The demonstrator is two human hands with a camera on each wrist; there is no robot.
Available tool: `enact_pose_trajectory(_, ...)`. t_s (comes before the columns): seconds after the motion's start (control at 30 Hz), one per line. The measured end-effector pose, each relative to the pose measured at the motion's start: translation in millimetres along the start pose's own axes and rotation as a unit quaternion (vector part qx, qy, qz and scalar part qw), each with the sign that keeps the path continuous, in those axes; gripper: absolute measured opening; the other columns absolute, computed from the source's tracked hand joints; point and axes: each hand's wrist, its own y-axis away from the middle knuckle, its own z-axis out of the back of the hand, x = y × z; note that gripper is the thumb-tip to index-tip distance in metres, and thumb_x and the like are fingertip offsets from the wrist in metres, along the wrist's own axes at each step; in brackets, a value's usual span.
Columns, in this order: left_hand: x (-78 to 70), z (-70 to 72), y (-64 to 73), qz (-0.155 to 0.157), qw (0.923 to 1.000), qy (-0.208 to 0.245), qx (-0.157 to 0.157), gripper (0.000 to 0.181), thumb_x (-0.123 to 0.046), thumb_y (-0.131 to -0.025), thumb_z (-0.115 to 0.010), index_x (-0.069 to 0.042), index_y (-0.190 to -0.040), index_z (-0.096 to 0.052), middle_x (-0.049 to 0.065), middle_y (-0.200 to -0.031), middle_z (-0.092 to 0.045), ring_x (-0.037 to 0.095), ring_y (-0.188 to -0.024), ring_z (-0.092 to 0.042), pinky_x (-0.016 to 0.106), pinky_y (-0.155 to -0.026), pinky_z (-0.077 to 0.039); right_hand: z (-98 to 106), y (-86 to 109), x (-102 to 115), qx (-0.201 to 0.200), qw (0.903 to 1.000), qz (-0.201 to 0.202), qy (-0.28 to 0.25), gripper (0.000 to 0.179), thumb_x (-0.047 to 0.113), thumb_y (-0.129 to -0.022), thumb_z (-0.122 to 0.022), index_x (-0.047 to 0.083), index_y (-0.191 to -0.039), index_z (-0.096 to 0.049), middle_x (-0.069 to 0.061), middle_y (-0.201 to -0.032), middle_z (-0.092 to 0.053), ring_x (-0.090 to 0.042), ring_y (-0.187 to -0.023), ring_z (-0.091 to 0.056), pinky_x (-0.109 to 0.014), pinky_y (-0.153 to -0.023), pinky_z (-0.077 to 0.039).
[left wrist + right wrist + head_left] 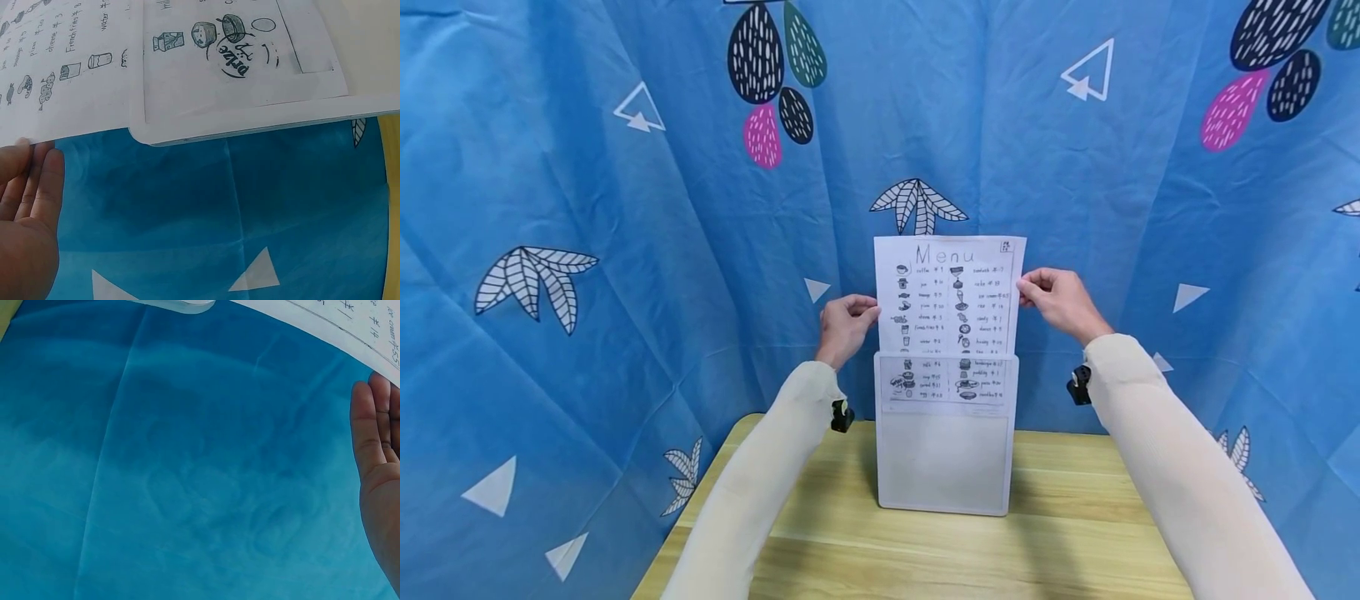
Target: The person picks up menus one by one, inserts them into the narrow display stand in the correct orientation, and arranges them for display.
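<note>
A white paper menu (951,292) with handwritten items and small drawings stands upright, its lower part inside a clear, white-edged display stand (943,467). The paper's lower edge lies partway down the stand, and the upper half sticks out above the rim. My left hand (848,327) pinches the menu's left edge between thumb and fingers. On the other side, my right hand (1063,302) pinches the right edge, slightly higher up. In the left wrist view, the stand's rounded corner (140,134) overlaps the menu close to the left fingers (50,181).
The stand rests on a light wooden table (820,533). Behind and to both sides hangs a blue patterned cloth (700,208) with leaves, triangles and drop shapes. A small black wrist camera (842,415) sits on the left sleeve, another wrist camera (1079,385) on the right.
</note>
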Motion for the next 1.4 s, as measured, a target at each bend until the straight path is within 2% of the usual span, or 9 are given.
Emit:
enact_pose_trajectory(0.13, 2.3, -0.5, 1.1, 0.004, 1.0, 0.001, 0.003, 0.015, -0.015, -0.095, -0.07, -0.005, -0.106, -0.074, 0.009, -0.099, -0.072, 0.022, -0.092, -0.071, 0.037, -0.088, -0.058, -1.3, 0.6, -2.3, 0.003, 1.0, 0.003, 0.003, 0.038, 0.032, -0.106, -0.05, -0.003, -0.116, -0.064, -0.019, -0.107, -0.067, -0.034, -0.099, -0.063, -0.044, -0.087, -0.047)
enact_pose_trajectory(0.4, 6.6, -0.1, 2.9, 0.011, 0.9999, -0.004, 0.009, 0.016, -0.016, -0.096, -0.07, -0.007, -0.107, -0.074, 0.008, -0.1, -0.072, 0.022, -0.094, -0.071, 0.039, -0.091, -0.057, -3.8, 1.8, -6.4, 0.01, 0.9999, 0.001, 0.004, 0.039, 0.032, -0.106, -0.049, -0.003, -0.116, -0.064, -0.02, -0.109, -0.067, -0.038, -0.102, -0.061, -0.045, -0.09, -0.047)
enact_pose_trajectory(0.6, 11.5, -0.9, 3.2, 0.003, 0.9999, -0.011, 0.013, 0.015, -0.017, -0.095, -0.07, -0.006, -0.105, -0.074, 0.007, -0.097, -0.073, 0.021, -0.092, -0.071, 0.038, -0.087, -0.058, -6.3, 3.4, -10.3, 0.015, 0.9998, -0.002, 0.009, 0.039, 0.032, -0.107, -0.048, -0.003, -0.115, -0.063, -0.02, -0.108, -0.066, -0.033, -0.099, -0.061, -0.044, -0.088, -0.046)
enact_pose_trajectory(0.83, 16.4, -2.6, 4.4, 0.01, 0.9998, -0.01, 0.017, 0.014, -0.017, -0.095, -0.07, -0.006, -0.104, -0.074, 0.007, -0.096, -0.073, 0.02, -0.09, -0.071, 0.037, -0.086, -0.059, -9.8, 5.8, -15.8, 0.019, 0.9998, -0.001, 0.006, 0.038, 0.03, -0.107, -0.048, -0.003, -0.115, -0.063, -0.02, -0.107, -0.066, -0.036, -0.1, -0.061, -0.044, -0.089, -0.047)
enact_pose_trajectory(0.97, 19.1, -3.4, 6.1, 0.014, 0.9997, -0.013, 0.018, 0.014, -0.017, -0.095, -0.071, -0.007, -0.104, -0.074, 0.007, -0.096, -0.073, 0.02, -0.09, -0.071, 0.037, -0.086, -0.058, -11.4, 7.4, -17.4, 0.021, 0.9997, -0.001, 0.008, 0.037, 0.03, -0.107, -0.048, -0.003, -0.115, -0.063, -0.02, -0.108, -0.066, -0.033, -0.098, -0.062, -0.045, -0.089, -0.047)
enact_pose_trajectory(1.17, 21.2, -4.1, 7.7, 0.019, 0.9996, -0.013, 0.016, 0.015, -0.017, -0.095, -0.071, -0.007, -0.105, -0.075, 0.006, -0.097, -0.073, 0.02, -0.091, -0.071, 0.038, -0.087, -0.058, -12.2, 8.6, -18.4, 0.026, 0.9996, 0.0, 0.005, 0.037, 0.03, -0.107, -0.048, -0.003, -0.116, -0.063, -0.02, -0.108, -0.067, -0.037, -0.101, -0.062, -0.045, -0.088, -0.048)
enact_pose_trajectory(1.4, 24.6, -4.2, 9.7, 0.017, 0.9995, -0.011, 0.023, 0.015, -0.017, -0.095, -0.071, -0.006, -0.104, -0.075, 0.007, -0.096, -0.073, 0.021, -0.091, -0.072, 0.04, -0.087, -0.058, -14.3, 9.6, -21.3, 0.025, 0.9996, -0.004, 0.009, 0.036, 0.03, -0.107, -0.048, -0.002, -0.116, -0.063, -0.019, -0.107, -0.066, -0.037, -0.1, -0.062, -0.044, -0.088, -0.048)
